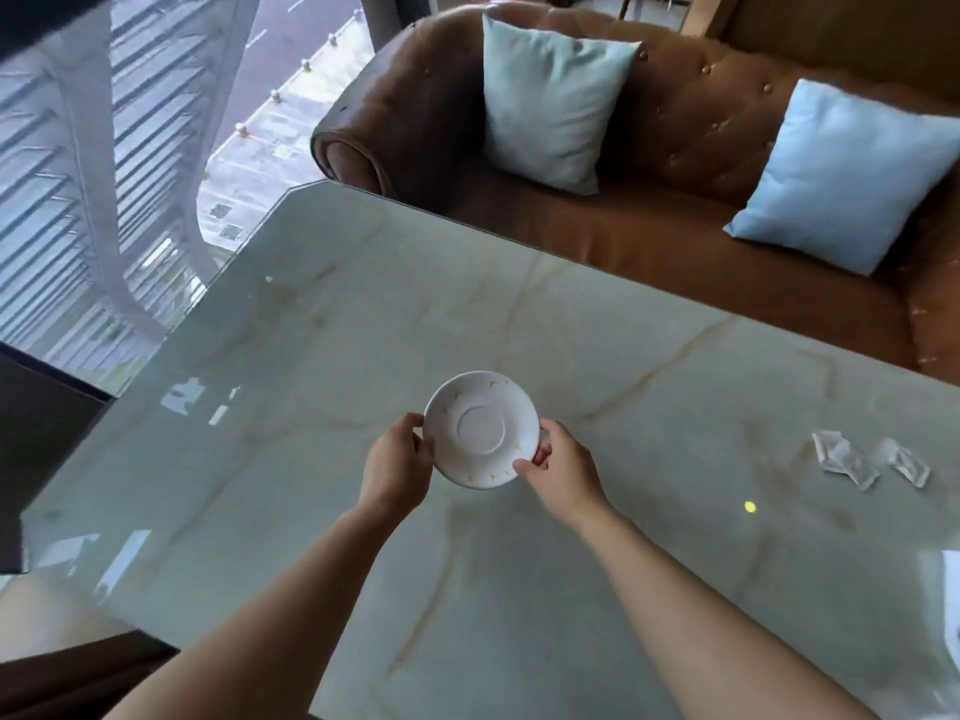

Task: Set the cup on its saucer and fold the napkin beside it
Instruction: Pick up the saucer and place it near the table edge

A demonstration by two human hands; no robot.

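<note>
A white saucer (482,428) with small yellow marks and a round well is at the middle of the pale marble table (649,537). My left hand (397,462) grips its left rim and my right hand (563,467) grips its lower right rim. Whether the saucer rests on the table or is just above it, I cannot tell. No cup is in view. A white edge (950,595) shows at the far right border; what it is I cannot tell.
Two small clear plastic packets (844,459) (906,464) lie on the table to the right. A small yellow dot (749,507) lies nearer me. A brown leather sofa (675,148) with two light blue cushions stands behind the table. A window is at left.
</note>
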